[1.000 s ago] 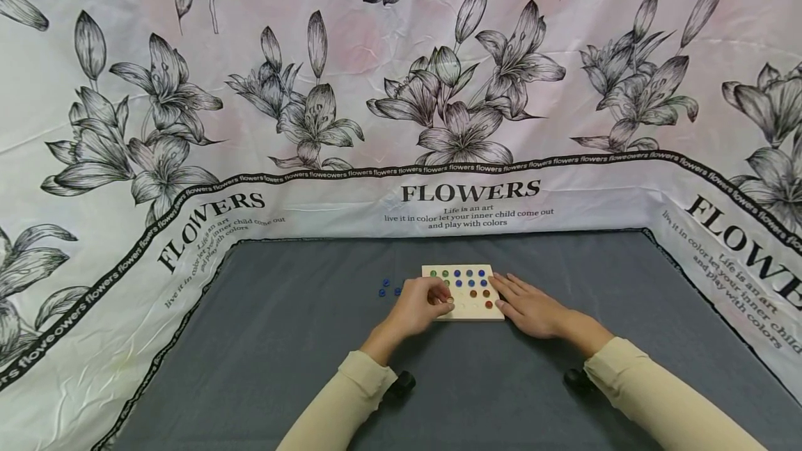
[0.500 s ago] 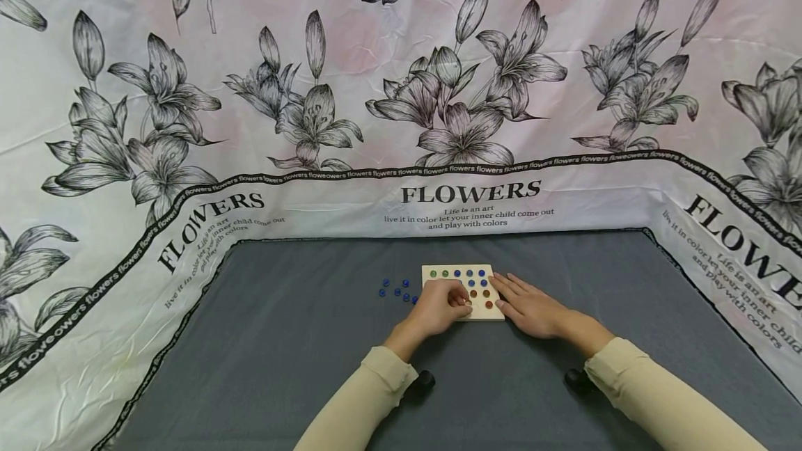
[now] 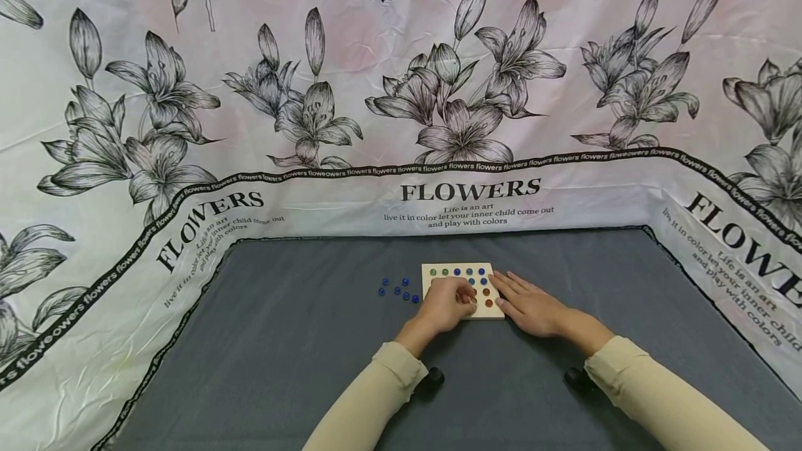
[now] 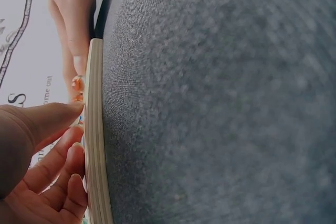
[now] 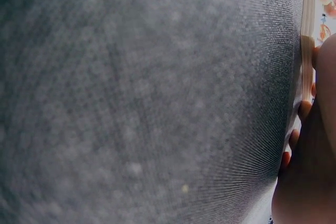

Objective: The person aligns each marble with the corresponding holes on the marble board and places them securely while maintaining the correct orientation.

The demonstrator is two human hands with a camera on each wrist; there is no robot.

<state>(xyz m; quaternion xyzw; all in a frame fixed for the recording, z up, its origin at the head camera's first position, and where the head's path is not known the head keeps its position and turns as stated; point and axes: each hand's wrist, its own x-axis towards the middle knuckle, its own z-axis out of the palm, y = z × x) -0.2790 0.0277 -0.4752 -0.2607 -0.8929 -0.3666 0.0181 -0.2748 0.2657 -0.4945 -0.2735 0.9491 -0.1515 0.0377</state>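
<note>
Place is looking like a small, screened-off work corner; nothing is telling whether home, lab or workshop. A pinkish-white sheet (image 3: 379, 54) printed with black flowers (image 3: 465, 132) is hanging behind and wrapping both sides. Its lettered border (image 3: 470, 191) is meeting a flat grey cloth (image 3: 282, 339) spreading across the foreground.

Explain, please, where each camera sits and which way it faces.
Head: worn on the head, facing forward and down at the wooden board; the left hand, right hand and cream sleeves show.
Left wrist: worn on that wrist, looking along the board's edge and the grey surface; the left hand shows close, the right hand beyond.
Right wrist: worn on that wrist, looking mostly across the grey surface; the right hand shows at the picture's right.
Shared: both wrist views show the board's edge.
</note>
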